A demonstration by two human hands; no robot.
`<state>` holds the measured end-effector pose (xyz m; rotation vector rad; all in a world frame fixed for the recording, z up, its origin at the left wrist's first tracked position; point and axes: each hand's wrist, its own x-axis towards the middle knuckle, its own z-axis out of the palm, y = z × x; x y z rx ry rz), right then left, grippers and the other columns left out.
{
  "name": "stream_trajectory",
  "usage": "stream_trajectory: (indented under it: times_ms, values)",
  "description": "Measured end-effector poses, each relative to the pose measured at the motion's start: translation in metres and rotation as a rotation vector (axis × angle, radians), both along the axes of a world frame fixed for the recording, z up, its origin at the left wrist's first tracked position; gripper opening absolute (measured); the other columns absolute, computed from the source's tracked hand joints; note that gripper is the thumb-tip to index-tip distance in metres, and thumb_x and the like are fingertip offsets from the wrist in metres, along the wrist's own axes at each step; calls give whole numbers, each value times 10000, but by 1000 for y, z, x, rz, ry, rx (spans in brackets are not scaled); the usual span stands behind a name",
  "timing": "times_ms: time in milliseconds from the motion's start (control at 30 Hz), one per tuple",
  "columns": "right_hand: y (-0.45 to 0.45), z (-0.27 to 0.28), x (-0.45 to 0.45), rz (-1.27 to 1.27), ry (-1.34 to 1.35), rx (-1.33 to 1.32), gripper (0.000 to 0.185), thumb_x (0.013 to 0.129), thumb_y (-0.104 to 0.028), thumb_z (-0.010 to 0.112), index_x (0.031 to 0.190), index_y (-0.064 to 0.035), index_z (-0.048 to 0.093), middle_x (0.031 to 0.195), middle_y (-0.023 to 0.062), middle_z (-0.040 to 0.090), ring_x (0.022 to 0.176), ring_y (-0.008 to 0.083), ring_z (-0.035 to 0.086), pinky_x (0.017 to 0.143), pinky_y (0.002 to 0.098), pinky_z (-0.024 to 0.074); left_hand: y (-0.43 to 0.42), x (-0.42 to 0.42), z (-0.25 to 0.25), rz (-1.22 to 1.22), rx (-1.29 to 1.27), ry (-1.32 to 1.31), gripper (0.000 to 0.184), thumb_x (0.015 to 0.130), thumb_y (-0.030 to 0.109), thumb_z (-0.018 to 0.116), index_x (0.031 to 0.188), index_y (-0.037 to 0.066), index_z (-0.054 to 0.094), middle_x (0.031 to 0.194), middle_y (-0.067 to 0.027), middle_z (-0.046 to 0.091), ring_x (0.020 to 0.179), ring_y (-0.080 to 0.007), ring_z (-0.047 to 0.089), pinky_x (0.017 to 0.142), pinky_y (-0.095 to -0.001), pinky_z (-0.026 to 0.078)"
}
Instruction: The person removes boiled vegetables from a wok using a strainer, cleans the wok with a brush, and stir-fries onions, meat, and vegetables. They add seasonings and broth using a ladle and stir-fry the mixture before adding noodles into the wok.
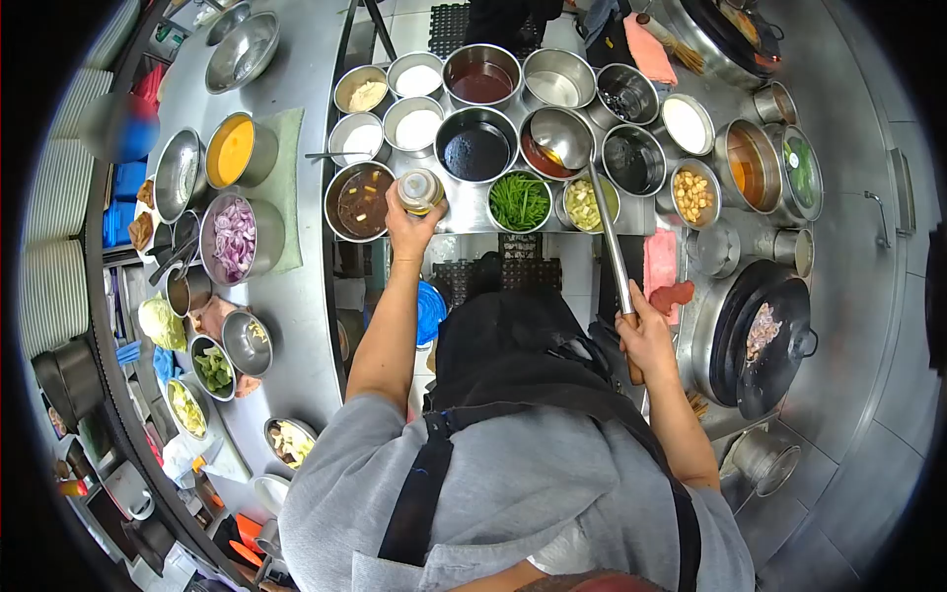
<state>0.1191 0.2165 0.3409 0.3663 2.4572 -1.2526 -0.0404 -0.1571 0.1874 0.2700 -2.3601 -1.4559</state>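
My left hand (pixel 409 229) is closed around a small jar with a pale top (pixel 422 187), just right of a pot of brown sauce (pixel 357 202). With my right hand (pixel 647 337) I grip the wooden end of a long-handled ladle (pixel 560 136). The ladle's bowl is over a pot of reddish sauce (pixel 533 158) and has a little yellowish liquid in it. Near the ladle stand a pot of chopped green scallions (pixel 520 201), a pot of pale green pieces (pixel 589 205) and a pot of dark liquid (pixel 476 145).
On the right, a wok (pixel 764 335) with pieces of meat sits on the stove, below a pot of fried cubes (pixel 694 194). The left counter (pixel 306 326) bears a pot of sliced red onion (pixel 235 240) and a pot of orange liquid (pixel 237 148). A pink cloth (pixel 661 266) hangs nearby.
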Motion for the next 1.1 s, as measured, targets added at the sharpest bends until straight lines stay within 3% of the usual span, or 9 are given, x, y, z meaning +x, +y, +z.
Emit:
stream_trajectory:
  times_ms: [67,133,267,367,500,667,800,1000,1100]
  values:
    - [-3,10,-8,-68,-100,-117,655,795,31,563,1416,-27,364,773,28,570,483,99,517,424,245,430,-1,-3,15,-26,39,42,747,620,240,841,1220,24,452,1078,-155,623,987,-276,622,868,-378,478]
    - [-5,22,-13,-235,-200,-353,611,813,-27,590,1386,21,384,851,92,599,463,110,530,382,259,406,-6,-5,32,-77,54,80,683,622,188,831,1180,17,474,1059,-135,626,961,-223,616,865,-345,477]
    - [15,29,-9,-369,-184,-720,617,809,-10,567,1393,0,370,848,86,584,472,133,524,350,257,429,3,-16,106,-186,104,97,650,621,185,815,1154,14,485,1041,-131,625,954,-213,616,882,-345,466]
    - [38,38,9,-455,-125,-1034,599,815,-34,550,1386,9,373,870,99,578,477,140,528,348,254,431,34,-36,171,-443,88,13,699,620,206,796,1195,3,455,1051,-141,622,966,-222,614,879,-350,468]
    - [78,52,58,-505,25,-1310,607,813,-43,532,1380,50,335,903,134,556,481,144,532,332,253,431,134,-58,236,-709,-480,-86,689,633,304,768,1167,0,458,969,-224,654,943,-373,642,817,-414,498]
    - [133,77,157,-682,231,-1298,636,809,-20,511,1403,44,293,916,160,549,476,151,526,340,257,433,310,-51,245,-1082,-748,-103,729,613,346,774,1156,-19,452,966,-292,635,964,-437,611,840,-457,482]
    - [169,72,231,-900,346,-997,668,807,-19,563,1420,11,301,893,122,583,480,148,536,359,271,441,456,-5,239,-1308,-944,28,716,622,330,762,1163,-11,439,954,-310,631,941,-449,613,842,-478,493]
    - [209,44,304,-1184,448,-825,636,784,-48,604,1378,12,384,821,59,591,454,126,520,357,258,409,629,95,237,-1405,-1405,249,478,741,276,686,1133,64,512,1013,-187,662,974,-338,650,825,-423,524]
    - [223,31,330,-1253,486,-821,618,777,-46,611,1358,14,412,797,55,588,461,124,524,369,260,413,678,138,233,-1433,-1436,418,456,758,221,651,1169,69,527,1013,-179,665,963,-334,655,819,-413,527]
